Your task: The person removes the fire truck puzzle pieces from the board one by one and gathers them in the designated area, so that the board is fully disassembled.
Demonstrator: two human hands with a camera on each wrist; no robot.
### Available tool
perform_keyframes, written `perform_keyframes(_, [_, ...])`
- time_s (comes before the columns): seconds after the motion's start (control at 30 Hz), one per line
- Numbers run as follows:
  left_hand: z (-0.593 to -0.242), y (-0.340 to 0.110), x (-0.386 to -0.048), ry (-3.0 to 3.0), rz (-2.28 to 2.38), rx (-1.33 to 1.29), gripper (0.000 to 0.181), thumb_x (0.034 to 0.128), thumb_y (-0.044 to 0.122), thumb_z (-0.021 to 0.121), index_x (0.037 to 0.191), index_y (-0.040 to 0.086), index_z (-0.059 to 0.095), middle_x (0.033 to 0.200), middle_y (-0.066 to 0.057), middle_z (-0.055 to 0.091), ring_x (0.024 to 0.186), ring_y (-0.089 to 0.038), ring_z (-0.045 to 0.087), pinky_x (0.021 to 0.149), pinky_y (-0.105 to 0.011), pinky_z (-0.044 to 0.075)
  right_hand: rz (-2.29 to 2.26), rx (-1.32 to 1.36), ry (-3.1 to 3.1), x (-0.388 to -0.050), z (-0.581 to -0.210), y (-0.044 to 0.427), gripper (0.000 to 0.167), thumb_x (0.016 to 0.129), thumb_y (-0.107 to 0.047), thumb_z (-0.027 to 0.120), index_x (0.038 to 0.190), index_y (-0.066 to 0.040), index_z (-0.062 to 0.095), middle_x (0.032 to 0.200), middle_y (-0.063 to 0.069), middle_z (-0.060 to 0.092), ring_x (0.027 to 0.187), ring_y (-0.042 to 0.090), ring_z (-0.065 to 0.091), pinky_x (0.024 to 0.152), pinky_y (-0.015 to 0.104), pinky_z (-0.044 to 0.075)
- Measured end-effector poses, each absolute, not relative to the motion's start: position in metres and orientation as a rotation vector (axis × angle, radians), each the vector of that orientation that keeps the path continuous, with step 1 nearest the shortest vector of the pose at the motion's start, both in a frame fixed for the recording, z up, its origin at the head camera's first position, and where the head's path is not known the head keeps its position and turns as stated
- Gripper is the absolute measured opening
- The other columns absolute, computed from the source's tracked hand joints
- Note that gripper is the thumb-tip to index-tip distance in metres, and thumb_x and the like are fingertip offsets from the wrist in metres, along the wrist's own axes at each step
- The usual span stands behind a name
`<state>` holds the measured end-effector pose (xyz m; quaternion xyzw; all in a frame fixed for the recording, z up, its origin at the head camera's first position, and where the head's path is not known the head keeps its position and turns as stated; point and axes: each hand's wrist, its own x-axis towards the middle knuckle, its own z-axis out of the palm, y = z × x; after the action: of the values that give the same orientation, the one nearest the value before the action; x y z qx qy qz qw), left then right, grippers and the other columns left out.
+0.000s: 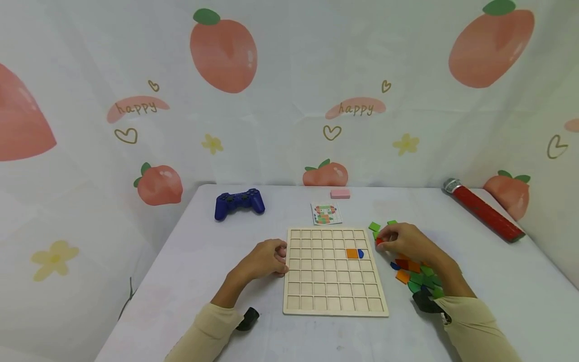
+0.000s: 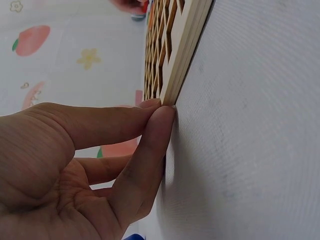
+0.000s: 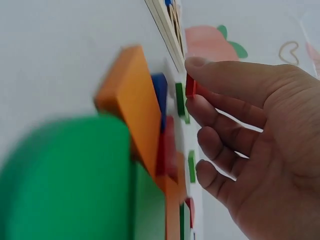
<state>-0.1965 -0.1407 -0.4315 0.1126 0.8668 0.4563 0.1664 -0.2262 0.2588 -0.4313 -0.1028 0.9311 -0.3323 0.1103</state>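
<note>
A person's right hand (image 1: 409,244) is pinching a small red piece (image 3: 190,86) between thumb and fingertips, the grip narrow around it, just to the right of a wooden grid board (image 1: 323,276). The other fingers are bending loosely, holding nothing. The left hand (image 1: 262,259) is gripping the board's left edge, thumb and forefinger coming close together there.

The board is lying flat on the white table (image 1: 181,286). In its third row from the far side, an orange square (image 1: 352,254) is filling the second cell from the right, and a blue half-round piece (image 1: 360,254) is sitting directly to the right of it, in the last column.

To the right of the board, partly under the right forearm, a loose pile of green, orange, red and blue pieces (image 1: 416,277) is spreading out. A light green square (image 1: 374,226) is lying farther off, near the board's far right corner.

A pattern card (image 1: 326,213) is resting just beyond the board, with a pink block (image 1: 340,194) behind it. A blue game controller (image 1: 239,203) is lying at far left, and a red microphone (image 1: 484,211) is slanting across the far right.
</note>
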Motion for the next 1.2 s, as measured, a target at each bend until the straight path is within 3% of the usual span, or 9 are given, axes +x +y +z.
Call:
perform_keyframes(0.53, [-0.433,-0.138,-0.199,2.486,1.265,0.34,0.061,0.0815,-0.007,0.084,0.137,-0.012,0.059,0.108,-0.01,0.063,0.088,-0.015,0.066,0.077,-0.03,0.059,-0.981,-0.569,2.788,-0.23,-0.431,0.227,0.022,0.092,-0.023,0.082,0.106,-0.006,0.077,0.089,0.0,0.065,0.081,0.017,0.054,0.067,0.027,0.047])
perform_keyframes(1.2, [-0.432,-0.141,-0.197,2.494,1.265,0.328,0.061,0.0815,-0.006,0.084,0.137,-0.012,0.059,0.107,-0.01,0.063,0.091,-0.015,0.067,0.079,-0.031,0.059,-0.917,-0.576,2.745,-0.244,-0.434,0.194,0.022,0.095,-0.022,0.08,0.11,-0.006,0.077,0.09,0.001,0.064,0.088,0.019,0.055,0.075,0.032,0.047])
